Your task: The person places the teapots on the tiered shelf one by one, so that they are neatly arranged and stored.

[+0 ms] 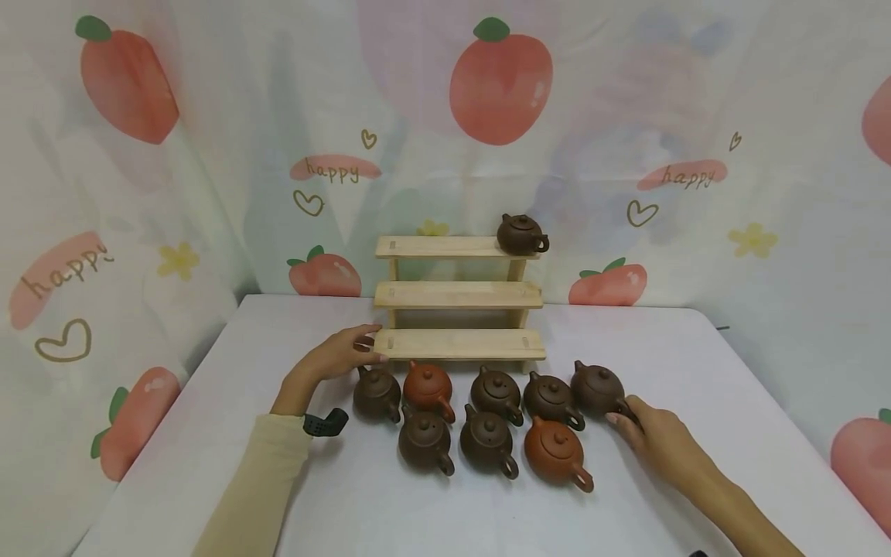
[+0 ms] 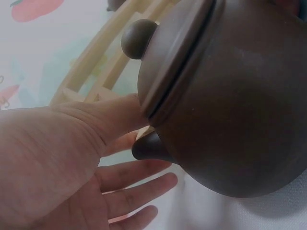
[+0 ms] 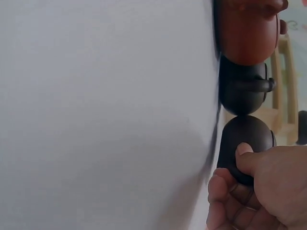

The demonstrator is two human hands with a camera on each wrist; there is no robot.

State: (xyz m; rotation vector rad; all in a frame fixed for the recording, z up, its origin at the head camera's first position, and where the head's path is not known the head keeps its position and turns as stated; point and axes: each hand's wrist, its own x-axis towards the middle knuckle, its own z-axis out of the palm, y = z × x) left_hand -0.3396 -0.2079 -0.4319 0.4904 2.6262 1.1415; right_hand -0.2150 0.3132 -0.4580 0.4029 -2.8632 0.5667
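My right hand (image 1: 657,437) pinches the handle of a dark brown teapot (image 1: 597,388) at the right end of the back row. In the right wrist view the thumb presses on that teapot (image 3: 247,132), near its handle. At the left end of the bottom step of a wooden display shelf (image 1: 459,344), my left hand (image 1: 337,353) holds the board's edge between thumb and fingers. Close by that hand stands another dark teapot (image 1: 377,394), which hides the thumb tip in the left wrist view. One dark teapot (image 1: 520,234) sits at the right end of the top step.
More teapots stand in two rows before the shelf, among them a reddish one (image 1: 428,387) behind and an orange-brown one (image 1: 554,452) in front. White cloth covers the table (image 1: 390,518). A fruit-printed curtain (image 1: 431,186) hangs behind the shelf.
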